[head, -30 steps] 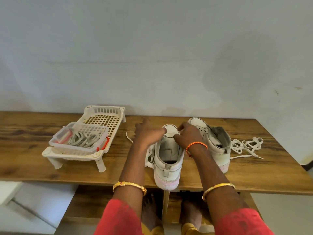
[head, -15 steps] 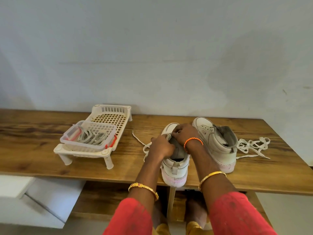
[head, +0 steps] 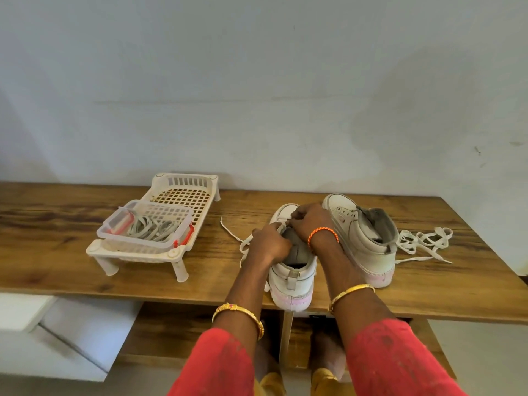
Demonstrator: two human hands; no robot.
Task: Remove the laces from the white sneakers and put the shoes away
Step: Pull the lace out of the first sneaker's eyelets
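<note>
A white sneaker [head: 294,278] stands near the front edge of the wooden table [head: 71,252], heel toward me. My left hand [head: 270,242] is curled over its left side and pinches the lace [head: 233,234], which trails out to the left. My right hand [head: 310,221] is curled over the tongue near the toe and pinches the lace there. The second white sneaker [head: 368,238] stands to the right without a lace. Its loose lace [head: 425,242] lies in a heap beside it.
A white plastic slatted rack [head: 183,192] on short legs stands at the left. On it sits a clear container [head: 143,238] with grey laces inside. A wall runs behind the table. A lower shelf and my feet show under the front edge.
My left hand came in from the left and closed on the near sneaker's lace. Both hands have drawn together over the tongue. The view has shifted slightly.
</note>
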